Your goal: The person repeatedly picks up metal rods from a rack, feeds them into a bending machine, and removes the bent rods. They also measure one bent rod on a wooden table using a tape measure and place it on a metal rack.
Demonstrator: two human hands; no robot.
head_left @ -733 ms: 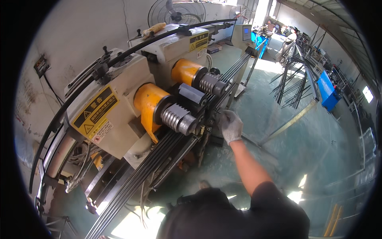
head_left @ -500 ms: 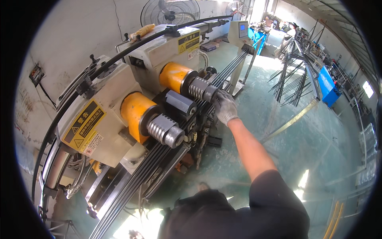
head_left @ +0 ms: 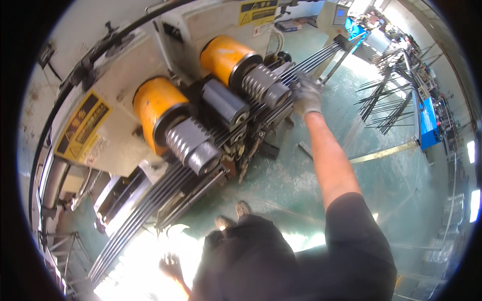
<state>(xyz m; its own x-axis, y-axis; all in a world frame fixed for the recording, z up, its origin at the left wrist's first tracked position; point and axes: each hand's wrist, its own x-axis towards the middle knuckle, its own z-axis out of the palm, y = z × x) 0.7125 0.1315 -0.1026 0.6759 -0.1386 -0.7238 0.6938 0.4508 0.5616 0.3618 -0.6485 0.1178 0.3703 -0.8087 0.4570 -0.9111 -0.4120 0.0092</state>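
Long dark rods (head_left: pixel 134 224) run parallel along the beige machine (head_left: pixel 118 145), past its ridged rollers (head_left: pixel 190 143), far ends at a dark holder (head_left: pixel 342 41). Right hand (head_left: pixel 307 96), gloved, at the rods just beside the far roller; blurred, can't tell if pinching any. Left hand (head_left: pixel 171 266) low, apart from the rods' near end; glare, finger state can't be told. Rack (head_left: pixel 415 103) at right carries a bunch of thin bars (head_left: pixel 384 108); blue box-like unit (head_left: pixel 430 123) beside it, contents unclear.
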